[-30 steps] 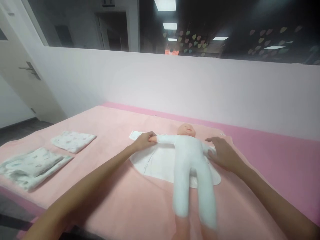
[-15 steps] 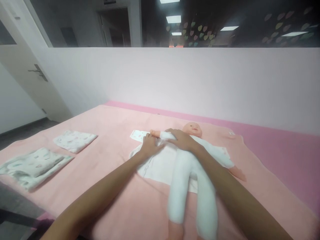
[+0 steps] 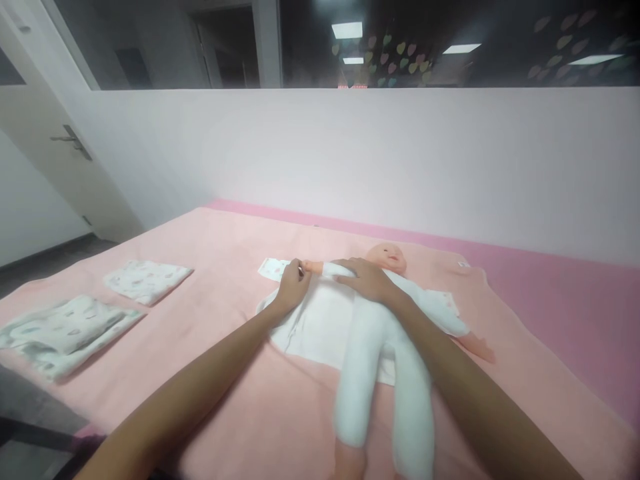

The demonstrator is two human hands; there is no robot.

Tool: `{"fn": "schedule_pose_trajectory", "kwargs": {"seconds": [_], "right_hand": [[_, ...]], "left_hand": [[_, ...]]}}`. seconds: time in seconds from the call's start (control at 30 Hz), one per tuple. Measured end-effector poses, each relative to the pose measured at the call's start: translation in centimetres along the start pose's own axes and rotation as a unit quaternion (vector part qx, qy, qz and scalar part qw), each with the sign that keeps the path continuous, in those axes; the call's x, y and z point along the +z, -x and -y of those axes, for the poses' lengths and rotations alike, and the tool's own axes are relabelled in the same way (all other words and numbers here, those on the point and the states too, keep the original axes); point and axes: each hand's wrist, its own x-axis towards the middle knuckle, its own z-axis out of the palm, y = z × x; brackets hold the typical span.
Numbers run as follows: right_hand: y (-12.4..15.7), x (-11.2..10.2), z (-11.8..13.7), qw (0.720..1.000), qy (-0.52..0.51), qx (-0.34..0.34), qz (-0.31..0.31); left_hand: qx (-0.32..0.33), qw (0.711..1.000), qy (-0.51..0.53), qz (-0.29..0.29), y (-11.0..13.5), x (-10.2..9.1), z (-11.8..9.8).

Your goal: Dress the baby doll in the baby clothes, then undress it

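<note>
A baby doll [image 3: 385,333] in a white one-piece suit lies on its back on a pink blanket [image 3: 225,373], head toward the wall. Under it is spread a white garment [image 3: 310,327]. My left hand [image 3: 291,287] pinches the garment's edge beside the doll's outstretched arm, fingers closed. My right hand [image 3: 367,279] reaches across the doll's chest and grips the sleeve of that same arm. The doll's other arm points right, bare hand showing.
Two folded patterned cloths [image 3: 147,280] [image 3: 63,332] lie at the left of the blanket. A small patterned piece [image 3: 273,268] peeks out past my left hand. A white wall [image 3: 350,153] runs behind the table; a door [image 3: 45,133] stands at the left.
My right hand has crossed from the doll's right side over its chest to the left arm. My left hand has shifted from the doll's hand to the garment edge.
</note>
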Motion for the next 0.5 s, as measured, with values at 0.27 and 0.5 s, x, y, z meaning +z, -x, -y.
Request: {"fn": "schedule_pose_trajectory", "kwargs": {"seconds": [0.27,0.5], "right_hand": [[-0.8,0.6,0.4,0.997,0.063,0.004,0.053],[-1.3,0.9,2.8,0.997,0.078,0.012,-0.022]], "left_hand": [[0.007,0.995,0.095,-0.036,0.3,-0.6,-0.2],[0.079,0.994,-0.066,-0.026,0.9,-0.7,-1.1]]}}
